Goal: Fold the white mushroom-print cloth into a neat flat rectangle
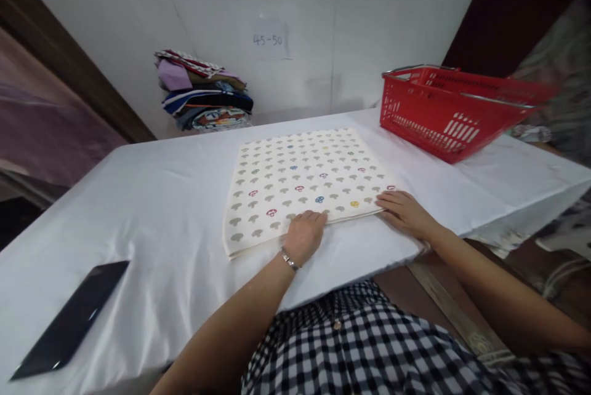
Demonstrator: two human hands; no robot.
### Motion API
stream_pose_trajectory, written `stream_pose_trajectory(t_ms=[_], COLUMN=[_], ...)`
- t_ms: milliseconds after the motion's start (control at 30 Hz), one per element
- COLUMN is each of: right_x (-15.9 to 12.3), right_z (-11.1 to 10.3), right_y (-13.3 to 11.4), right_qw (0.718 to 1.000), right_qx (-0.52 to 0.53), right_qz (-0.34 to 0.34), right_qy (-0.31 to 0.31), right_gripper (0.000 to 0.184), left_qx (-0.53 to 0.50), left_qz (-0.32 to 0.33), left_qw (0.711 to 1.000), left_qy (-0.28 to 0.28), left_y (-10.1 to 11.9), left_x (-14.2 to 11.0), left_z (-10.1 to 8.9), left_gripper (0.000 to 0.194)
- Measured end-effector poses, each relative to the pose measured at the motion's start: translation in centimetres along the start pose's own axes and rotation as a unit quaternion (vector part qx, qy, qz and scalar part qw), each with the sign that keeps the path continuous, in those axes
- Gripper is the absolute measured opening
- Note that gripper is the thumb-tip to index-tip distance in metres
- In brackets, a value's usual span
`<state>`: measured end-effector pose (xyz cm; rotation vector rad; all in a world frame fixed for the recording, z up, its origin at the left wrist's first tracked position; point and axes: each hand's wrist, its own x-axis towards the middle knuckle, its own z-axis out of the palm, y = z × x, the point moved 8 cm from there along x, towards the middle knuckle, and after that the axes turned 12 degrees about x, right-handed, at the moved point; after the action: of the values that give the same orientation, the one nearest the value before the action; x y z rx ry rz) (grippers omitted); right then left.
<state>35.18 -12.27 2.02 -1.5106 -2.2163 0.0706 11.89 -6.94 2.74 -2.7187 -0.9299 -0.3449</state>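
A folded cream cloth (300,179) printed with small mushroom shapes lies flat on the white-covered table (161,210). My left hand (305,235) rests on its near edge with the fingers curled down onto the fabric; a bracelet circles that wrist. My right hand (404,213) lies at the cloth's near right corner, fingers stretched out flat and pressed on the edge. Neither hand lifts the cloth.
A red plastic basket (443,112) with metal handles stands at the table's far right. A stack of folded colourful fabrics (205,93) sits against the white wall at the back. A dark phone (74,318) lies near the front left edge. A paper label hangs on the wall.
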Motion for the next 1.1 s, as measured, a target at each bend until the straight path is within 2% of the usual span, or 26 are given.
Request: stream_pose_trajectory(t_ms=[167,300,367,433,533,633,933,1100], right_x=[-3.0,-4.5,-4.6,-4.0,-2.6,-1.4,-0.4,0.4], right_z=[-2.1,-4.2,-4.8,-4.8,-3.7,-2.4,-0.4,-0.3], right_y=[5.8,7.9,7.3,5.8,3.4,2.2,3.7,2.1], right_qw=[0.994,0.989,0.988,0.991,0.997,1.0,0.997,0.994], right_qx=[-0.042,-0.041,-0.042,-0.038,-0.025,-0.017,-0.056,-0.084], right_qz=[0.097,0.103,0.088,0.059,0.019,-0.004,-0.059,-0.062], right_qy=[0.026,0.096,0.118,0.115,0.064,0.023,0.004,0.034], right_gripper=[0.037,0.039,0.039,0.042,0.051,0.053,0.043,0.042], left_qx=[0.014,0.021,0.021,0.02,0.015,-0.002,-0.121,-0.15], left_qz=[-0.002,-0.001,-0.006,-0.011,-0.02,-0.032,-0.103,-0.106], left_qw=[1.0,1.0,1.0,1.0,1.0,0.999,0.987,0.981], left_qy=[0.005,-0.009,-0.012,-0.014,-0.019,-0.023,0.017,0.054], left_y=[-0.1,-0.1,-0.2,-0.3,-0.5,-0.8,-2.5,-2.9], left_x=[0.2,0.2,0.2,0.2,0.2,0.1,0.0,0.1], left_z=[-0.3,-0.4,-0.5,-0.6,-0.6,-0.6,-0.5,-0.8], left_gripper=[0.021,0.019,0.021,0.022,0.024,0.027,0.032,0.032])
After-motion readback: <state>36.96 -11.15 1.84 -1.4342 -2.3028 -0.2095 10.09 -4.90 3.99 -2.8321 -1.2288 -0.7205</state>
